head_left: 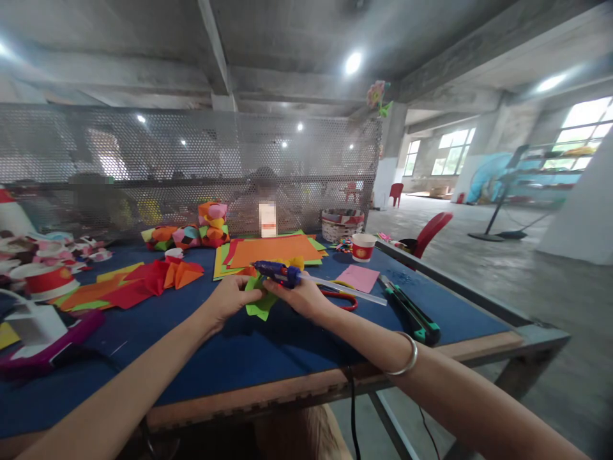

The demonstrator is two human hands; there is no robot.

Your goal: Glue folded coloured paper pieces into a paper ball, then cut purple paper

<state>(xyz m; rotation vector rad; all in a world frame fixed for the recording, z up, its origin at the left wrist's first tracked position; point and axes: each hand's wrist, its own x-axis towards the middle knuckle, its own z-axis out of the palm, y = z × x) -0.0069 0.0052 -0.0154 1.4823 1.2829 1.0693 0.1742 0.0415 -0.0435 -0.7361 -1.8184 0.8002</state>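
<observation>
My right hand (304,297) is wrapped round a blue hot glue gun (278,273), with a long clear glue stick (354,291) poking out of its back end. The gun's nozzle points left, over a folded green paper piece (260,305). Fingers of my left hand (233,300) pinch that green paper, just above the table. Some orange and yellow paper shows behind the gun; whether it is joined to the green piece I cannot tell. Scissors with red and yellow handles (345,303) lie partly behind my right hand.
Coloured paper sheets (272,250) are stacked behind my hands. Folded red and orange paper (158,278) lies left, near paper balls (213,223). A green-black cutter (412,310), pink paper (360,278), a paper cup (363,248) and a basket (342,225) are right. A purple power strip (52,348) sits front left.
</observation>
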